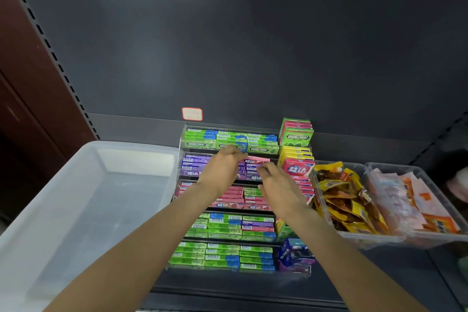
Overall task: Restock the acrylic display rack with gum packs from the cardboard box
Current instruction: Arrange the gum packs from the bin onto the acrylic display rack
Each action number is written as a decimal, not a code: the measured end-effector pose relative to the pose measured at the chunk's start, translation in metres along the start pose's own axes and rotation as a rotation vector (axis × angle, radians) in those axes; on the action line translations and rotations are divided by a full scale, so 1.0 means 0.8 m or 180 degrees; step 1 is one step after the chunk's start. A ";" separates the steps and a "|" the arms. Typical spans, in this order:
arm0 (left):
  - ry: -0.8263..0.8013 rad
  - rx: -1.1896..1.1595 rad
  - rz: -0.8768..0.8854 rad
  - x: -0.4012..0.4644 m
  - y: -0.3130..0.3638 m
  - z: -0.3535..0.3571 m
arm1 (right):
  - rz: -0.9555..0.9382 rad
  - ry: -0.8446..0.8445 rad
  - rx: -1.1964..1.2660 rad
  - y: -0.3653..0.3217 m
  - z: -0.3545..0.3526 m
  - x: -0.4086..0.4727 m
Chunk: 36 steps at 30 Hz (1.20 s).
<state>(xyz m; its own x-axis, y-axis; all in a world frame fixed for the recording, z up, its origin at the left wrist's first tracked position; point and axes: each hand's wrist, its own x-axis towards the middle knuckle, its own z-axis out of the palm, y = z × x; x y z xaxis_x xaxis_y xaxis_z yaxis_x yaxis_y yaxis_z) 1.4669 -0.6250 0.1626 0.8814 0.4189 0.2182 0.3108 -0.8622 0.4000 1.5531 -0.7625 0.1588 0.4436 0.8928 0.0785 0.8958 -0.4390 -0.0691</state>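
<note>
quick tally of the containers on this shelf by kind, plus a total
acrylic display rack: 1
large translucent bin: 1
clear snack trays: 2
total: 4

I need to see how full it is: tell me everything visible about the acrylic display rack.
The acrylic display rack is clear plastic with five stepped tiers, standing on a dark shelf between a translucent bin and upright gum boxes. All tiers hold stacked packs: green on top, purple with pink, pink, then two mostly green. Both hands, left and right, reach over the second tier.
</note>
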 end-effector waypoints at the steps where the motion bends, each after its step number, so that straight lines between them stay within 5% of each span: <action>1: -0.0064 0.0013 0.0032 0.001 0.001 0.001 | 0.0000 0.0000 -0.0006 0.000 0.000 0.000; 21: -0.0525 0.1344 0.0587 -0.003 0.001 -0.008 | -0.0083 -0.0112 -0.0138 0.002 -0.009 -0.002; 36: -0.0686 0.1271 0.0382 -0.022 0.002 -0.004 | -0.0035 -0.0172 -0.0133 0.000 -0.009 -0.005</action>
<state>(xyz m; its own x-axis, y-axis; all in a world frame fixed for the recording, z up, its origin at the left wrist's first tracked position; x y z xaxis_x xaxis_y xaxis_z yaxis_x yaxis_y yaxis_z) 1.4510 -0.6329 0.1623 0.9601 0.2774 0.0352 0.2776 -0.9607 0.0003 1.5517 -0.7665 0.1657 0.4326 0.9012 0.0252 0.9015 -0.4320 -0.0268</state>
